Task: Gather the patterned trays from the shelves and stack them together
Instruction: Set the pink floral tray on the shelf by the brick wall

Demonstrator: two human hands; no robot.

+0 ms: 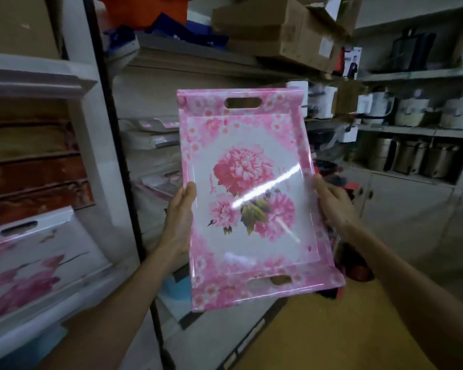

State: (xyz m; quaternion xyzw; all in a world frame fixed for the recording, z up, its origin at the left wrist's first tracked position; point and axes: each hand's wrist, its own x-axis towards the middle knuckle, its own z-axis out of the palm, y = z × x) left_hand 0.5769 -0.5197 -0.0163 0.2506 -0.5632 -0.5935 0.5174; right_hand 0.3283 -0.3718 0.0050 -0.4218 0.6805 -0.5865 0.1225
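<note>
I hold a pink tray (241, 134) with a flower print and a cut-out handle at each end, upright in front of me in mid-air. My left hand (181, 217) grips its left long edge, thumb on the front face. My right hand (332, 201) grips the right long edge. Another patterned tray (38, 252), white with pink flowers, lies on the white shelf at the lower left. More trays (155, 134) in wrapping lie stacked on the shelf behind the held one.
A black upright post (112, 129) separates the left white shelf unit (38, 78) from the back shelves. Cardboard boxes (278, 30) sit overhead. Shelves at the right (412, 129) hold pots and boxed goods. A brown box top (332, 329) lies below.
</note>
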